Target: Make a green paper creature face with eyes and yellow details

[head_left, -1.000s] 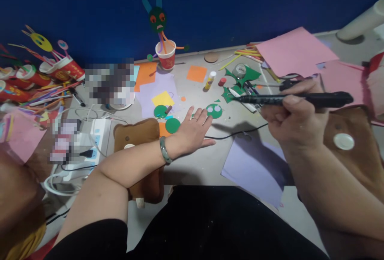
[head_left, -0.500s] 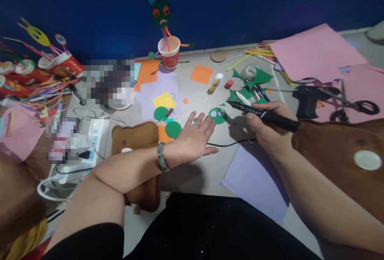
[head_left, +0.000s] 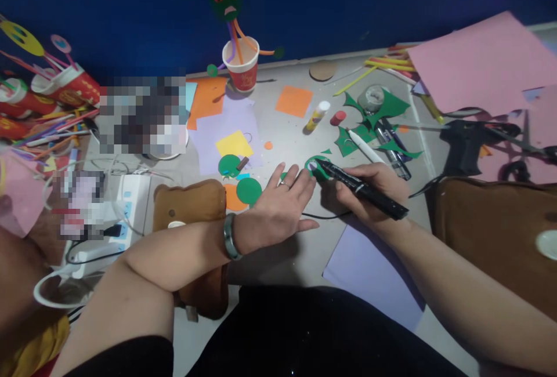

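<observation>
My right hand (head_left: 374, 194) grips a black marker (head_left: 365, 189), its tip over a green paper face (head_left: 319, 159) with pale round eyes. Whether the tip touches the paper I cannot tell. Stretched out flat, my left hand (head_left: 281, 200) lies on the table with its fingertips at the left edge of that face. Left of these fingers are two green paper discs, one plain (head_left: 249, 192) and one (head_left: 229, 166) with a small brown strip on it. An orange paper piece (head_left: 235, 198) is partly under the plain disc.
A paper cup (head_left: 242, 72) with a green-faced figure stands at the back. Near it are a glue stick (head_left: 317, 116) and green scraps (head_left: 395, 101). To the right lie a black glue gun (head_left: 461, 139) and a brown cushion (head_left: 483, 243); a power strip (head_left: 130, 209) is at left.
My right hand has moved left and down, bringing the marker's tip onto or just over the green face. My left hand stays in place. The camera view has shifted slightly.
</observation>
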{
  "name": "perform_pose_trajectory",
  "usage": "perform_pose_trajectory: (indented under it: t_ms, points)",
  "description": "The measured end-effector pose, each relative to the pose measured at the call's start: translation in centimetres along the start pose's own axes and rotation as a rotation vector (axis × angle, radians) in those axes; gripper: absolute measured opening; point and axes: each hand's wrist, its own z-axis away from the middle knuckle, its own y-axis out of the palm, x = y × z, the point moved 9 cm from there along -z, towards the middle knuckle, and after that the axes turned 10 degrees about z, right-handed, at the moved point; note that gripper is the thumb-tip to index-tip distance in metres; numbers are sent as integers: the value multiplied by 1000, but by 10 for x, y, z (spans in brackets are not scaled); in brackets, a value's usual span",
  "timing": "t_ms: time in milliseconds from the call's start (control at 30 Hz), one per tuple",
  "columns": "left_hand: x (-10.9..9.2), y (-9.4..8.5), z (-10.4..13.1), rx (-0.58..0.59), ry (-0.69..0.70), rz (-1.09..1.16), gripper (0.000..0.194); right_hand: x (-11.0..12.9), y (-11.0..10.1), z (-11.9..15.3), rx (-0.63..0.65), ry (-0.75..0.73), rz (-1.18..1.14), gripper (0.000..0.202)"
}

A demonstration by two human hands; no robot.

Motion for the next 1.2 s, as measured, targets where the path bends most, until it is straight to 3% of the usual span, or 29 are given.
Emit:
perform_pose_trajectory:
  t_ms: [167,467,1200]
  points:
    - [0,2,1,-61,16,-12,89,-10,11,7,58,-18,61,26]
    - [-2,0,4,-175,51,-56,88,30,7,2,-30,-340,120,20]
    - [-1,4,6,-220,64,-77,89,30,10,1,2,-326,47,19]
